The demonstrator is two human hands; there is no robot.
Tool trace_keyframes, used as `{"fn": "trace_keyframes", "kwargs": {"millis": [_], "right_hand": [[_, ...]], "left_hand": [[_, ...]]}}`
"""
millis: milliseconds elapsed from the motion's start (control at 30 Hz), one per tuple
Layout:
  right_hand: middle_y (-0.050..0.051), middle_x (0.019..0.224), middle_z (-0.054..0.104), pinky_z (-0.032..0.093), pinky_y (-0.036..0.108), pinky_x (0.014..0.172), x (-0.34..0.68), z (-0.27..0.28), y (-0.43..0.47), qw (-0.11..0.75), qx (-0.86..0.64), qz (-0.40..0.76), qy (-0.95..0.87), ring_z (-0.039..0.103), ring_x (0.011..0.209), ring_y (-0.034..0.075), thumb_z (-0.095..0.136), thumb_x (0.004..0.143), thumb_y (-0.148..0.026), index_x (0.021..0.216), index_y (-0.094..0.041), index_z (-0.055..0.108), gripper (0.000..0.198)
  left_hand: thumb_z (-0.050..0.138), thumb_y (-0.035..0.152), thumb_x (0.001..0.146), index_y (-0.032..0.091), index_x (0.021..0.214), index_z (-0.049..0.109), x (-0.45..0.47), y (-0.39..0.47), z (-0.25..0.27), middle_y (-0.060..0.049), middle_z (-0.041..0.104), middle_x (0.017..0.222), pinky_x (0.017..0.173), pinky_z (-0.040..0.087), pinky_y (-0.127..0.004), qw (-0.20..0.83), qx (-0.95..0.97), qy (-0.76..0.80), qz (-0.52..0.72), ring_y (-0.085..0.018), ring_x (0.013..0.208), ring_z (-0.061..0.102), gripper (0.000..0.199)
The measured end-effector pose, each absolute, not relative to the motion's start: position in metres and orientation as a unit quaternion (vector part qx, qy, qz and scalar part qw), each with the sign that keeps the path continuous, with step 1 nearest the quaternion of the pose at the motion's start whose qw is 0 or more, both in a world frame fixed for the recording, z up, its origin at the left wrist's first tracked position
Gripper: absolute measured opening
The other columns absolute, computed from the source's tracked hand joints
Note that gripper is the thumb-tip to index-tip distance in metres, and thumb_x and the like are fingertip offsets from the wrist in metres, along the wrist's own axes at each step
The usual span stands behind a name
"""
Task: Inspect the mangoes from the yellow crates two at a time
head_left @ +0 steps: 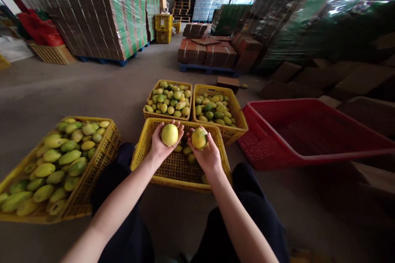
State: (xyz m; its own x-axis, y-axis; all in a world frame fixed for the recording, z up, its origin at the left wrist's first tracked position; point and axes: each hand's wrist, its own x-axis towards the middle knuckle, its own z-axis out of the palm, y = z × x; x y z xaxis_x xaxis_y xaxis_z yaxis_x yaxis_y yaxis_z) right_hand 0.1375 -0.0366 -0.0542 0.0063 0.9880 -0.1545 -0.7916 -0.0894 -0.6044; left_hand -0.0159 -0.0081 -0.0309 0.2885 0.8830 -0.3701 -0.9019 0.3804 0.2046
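A round, smooth yellow lemon (169, 134) rests in the upturned palm of my left hand (158, 144), fingers curled loosely under it. My right hand (210, 154) cradles a second lemon (199, 139), yellow with green-brown marks on its skin. Both hands are side by side above a yellow plastic crate (182, 181), where a few green-yellow lemons (187, 151) lie on the bottom, partly hidden by my right hand. Behind it stand two more yellow crates of lemons, one at the back left (168, 98) and one at the back right (216, 111).
Beside my left leg is a full yellow crate (92, 181) of green and yellow lemons. To the right stands a large red bin (277, 148), with cardboard (361, 78) behind it. Further off are flattened cartons (206, 53) on a blue pallet and tall wrapped stacks (123, 12).
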Motion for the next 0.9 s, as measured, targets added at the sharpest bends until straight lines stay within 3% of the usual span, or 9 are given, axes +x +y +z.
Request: {"fn": "trace_keyframes", "kwargs": {"millis": [133, 233, 333, 533, 700, 900], "right_hand": [[0.0, 0.085, 0.071, 0.054, 0.027, 0.06, 0.138, -0.062, -0.036, 0.672, -0.326, 0.643, -0.171, 0.067, 0.07, 0.016, 0.074, 0.069, -0.037, 0.089, -0.021, 0.068, 0.026], [-0.002, 0.078, 0.069, 0.053, 0.022, 0.066, 0.133, -0.068, -0.037, 0.7, -0.336, 0.607, -0.169, 0.066, 0.075, 0.014, 0.074, 0.068, -0.033, 0.079, -0.02, 0.067, 0.019], [-0.002, 0.079, 0.071, 0.053, 0.022, 0.071, 0.13, -0.073, -0.037, 0.705, -0.337, 0.612, -0.126, 0.066, 0.077, 0.012, 0.073, 0.067, -0.032, 0.078, -0.02, 0.067, 0.017], [0.0, 0.079, 0.073, 0.058, 0.033, 0.073, 0.135, -0.083, -0.032, 0.687, -0.321, 0.649, -0.057, 0.069, 0.072, 0.017, 0.07, 0.071, -0.039, 0.082, -0.021, 0.067, 0.022], [0.003, 0.076, 0.072, 0.059, 0.033, 0.062, 0.138, -0.104, -0.032, 0.632, -0.372, 0.68, -0.004, 0.069, 0.069, 0.018, 0.065, 0.071, -0.028, 0.085, -0.02, 0.065, 0.016], [0.002, 0.061, 0.064, 0.055, 0.03, 0.049, 0.132, -0.13, -0.02, 0.498, -0.541, 0.672, 0.086, 0.064, 0.058, 0.018, 0.047, 0.082, -0.019, 0.075, -0.021, 0.054, 0.009]], "left_hand": [[0.052, 0.02, 0.086, 0.019, 0.111, 0.068, -0.005, -0.015, -0.041, -0.008, 0.074, 0.105, 0.076, 0.06, -0.035, 0.821, 0.008, 0.21, 0.531, -0.024, 0.101, 0.07, 0.029], [0.053, 0.019, 0.085, 0.017, 0.101, 0.07, 0.006, -0.017, -0.044, -0.008, 0.074, 0.103, 0.077, 0.06, -0.035, 0.82, 0.008, 0.215, 0.53, -0.025, 0.101, 0.07, 0.023], [0.054, 0.017, 0.082, 0.015, 0.094, 0.07, 0.016, -0.018, -0.046, -0.008, 0.075, 0.095, 0.076, 0.058, -0.032, 0.807, -0.027, 0.228, 0.544, -0.023, 0.096, 0.071, 0.02], [0.053, 0.014, 0.077, 0.015, 0.101, 0.071, 0.021, -0.019, -0.053, -0.008, 0.074, 0.086, 0.071, 0.059, -0.03, 0.803, -0.092, 0.251, 0.533, -0.021, 0.085, 0.072, 0.03], [0.049, 0.012, 0.075, 0.014, 0.103, 0.069, 0.012, -0.009, -0.052, -0.007, 0.071, 0.078, 0.072, 0.06, -0.03, 0.76, -0.176, 0.27, 0.564, -0.02, 0.079, 0.072, 0.035], [0.046, 0.013, 0.079, 0.014, 0.102, 0.067, -0.011, 0.007, -0.041, -0.005, 0.069, 0.072, 0.069, 0.062, -0.031, 0.731, -0.236, 0.266, 0.582, -0.02, 0.074, 0.072, 0.03]]}}
